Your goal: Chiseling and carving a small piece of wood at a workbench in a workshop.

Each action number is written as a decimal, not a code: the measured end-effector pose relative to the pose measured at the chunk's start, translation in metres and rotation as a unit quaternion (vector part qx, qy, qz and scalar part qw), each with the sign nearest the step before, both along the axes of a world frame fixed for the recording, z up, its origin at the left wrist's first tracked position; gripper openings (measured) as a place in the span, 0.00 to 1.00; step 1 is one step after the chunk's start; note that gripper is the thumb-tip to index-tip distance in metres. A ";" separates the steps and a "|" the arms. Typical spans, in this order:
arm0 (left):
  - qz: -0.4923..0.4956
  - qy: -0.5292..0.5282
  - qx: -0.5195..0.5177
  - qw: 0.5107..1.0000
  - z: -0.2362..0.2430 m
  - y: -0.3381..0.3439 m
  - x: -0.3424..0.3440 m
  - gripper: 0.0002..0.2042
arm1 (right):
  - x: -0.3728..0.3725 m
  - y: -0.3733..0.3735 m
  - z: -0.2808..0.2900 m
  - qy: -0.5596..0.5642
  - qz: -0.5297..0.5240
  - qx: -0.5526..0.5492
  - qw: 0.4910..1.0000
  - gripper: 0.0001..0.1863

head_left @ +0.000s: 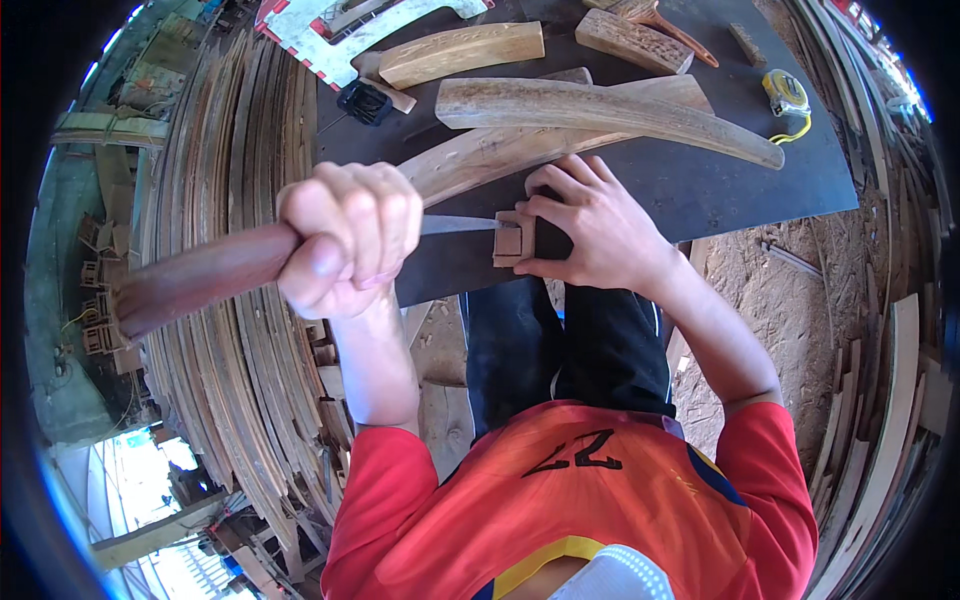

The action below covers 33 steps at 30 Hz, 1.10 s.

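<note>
My left hand (352, 240) is wrapped round the thick reddish-brown wooden handle of a chisel (210, 275). The chisel's pale metal blade points right, and its tip meets a small wooden block (509, 243). That block sits at the near edge of the dark tabletop, with a notch or layered piece on its upper side. Fingers and thumb of my right hand (600, 220) pinch the block from its right side. Just beyond both hands lie two long curved wooden pieces, a pale one (600, 108) crossing over a browner one (480, 160).
On the dark table (740, 185) are a wooden block (460, 55), another block (635, 42), a brush (680, 35), a yellow tape measure (787, 93), a black object (364, 102) and a white-and-red frame (320, 45). Stacked planks (215, 200) line the left; boards (890, 400) stand right.
</note>
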<state>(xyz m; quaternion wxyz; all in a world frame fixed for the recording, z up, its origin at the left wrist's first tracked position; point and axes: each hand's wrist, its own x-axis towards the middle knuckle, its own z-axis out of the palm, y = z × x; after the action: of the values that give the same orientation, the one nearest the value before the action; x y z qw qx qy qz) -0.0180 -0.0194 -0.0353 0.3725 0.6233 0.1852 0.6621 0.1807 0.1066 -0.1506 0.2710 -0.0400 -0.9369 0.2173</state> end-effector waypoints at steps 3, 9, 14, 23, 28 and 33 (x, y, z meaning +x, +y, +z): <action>0.020 -0.030 0.015 0.999 -0.007 -0.017 -0.018 0.17 | -0.002 0.000 0.001 -0.017 0.003 -0.004 1.000 0.28; 0.126 -0.212 0.042 0.968 -0.052 -0.050 -0.073 0.19 | -0.006 -0.002 0.001 -0.026 -0.002 -0.003 1.000 0.28; 0.226 -0.216 0.069 0.947 -0.062 -0.113 -0.109 0.19 | -0.010 -0.004 0.002 -0.038 -0.001 -0.010 0.999 0.29; 0.260 -0.197 0.035 0.945 -0.051 -0.141 -0.101 0.20 | -0.014 -0.003 0.000 -0.037 0.000 -0.053 0.998 0.33; 0.236 -0.158 0.018 0.959 -0.042 -0.133 -0.098 0.20 | -0.011 0.001 -0.003 -0.013 0.002 -0.070 0.997 0.31; 0.310 -0.083 -0.040 0.946 -0.024 -0.117 -0.089 0.20 | -0.009 0.003 -0.002 0.047 -0.004 -0.161 0.986 0.27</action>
<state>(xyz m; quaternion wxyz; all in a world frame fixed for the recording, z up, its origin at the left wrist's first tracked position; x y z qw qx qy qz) -0.1071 -0.1367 -0.0594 0.1873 0.4624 0.3641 0.7865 0.1717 0.1092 -0.1528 0.3055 -0.0765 -0.8758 0.3659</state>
